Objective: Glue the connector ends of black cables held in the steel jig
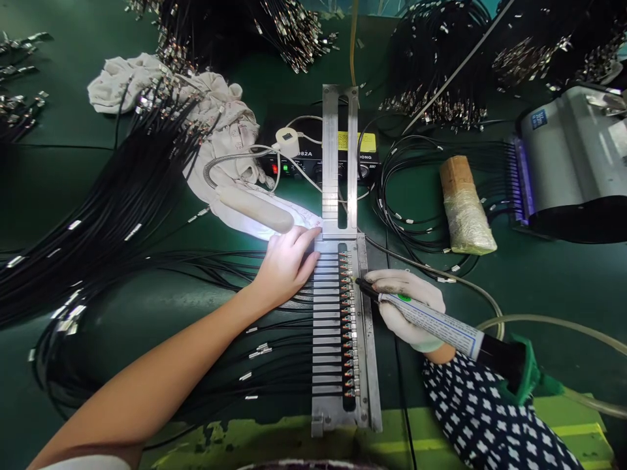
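Note:
My bare left hand [285,266] rests on the left edge of a slotted metal fixture [327,339], its fingertips touching the upper end of the cable row. Black cables [274,339] run in from the left, and their metal connector ends [349,326] line up along the fixture's dark slot. In a white glove, my right hand [409,307] grips a labelled dispensing syringe [431,320] with a black tip and a green cap with a hose. The tip points left, close to the upper connectors; whether it touches one I cannot tell. A small lamp [257,207] shines beside my left hand.
A black control box [298,166] sits behind the fixture, next to a white cloth [215,111]. At right are a plastic-wrapped block [467,209] and a grey machine [573,150] glowing violet over cable ends. Bundles of black cables [122,163] lie at left and along the back.

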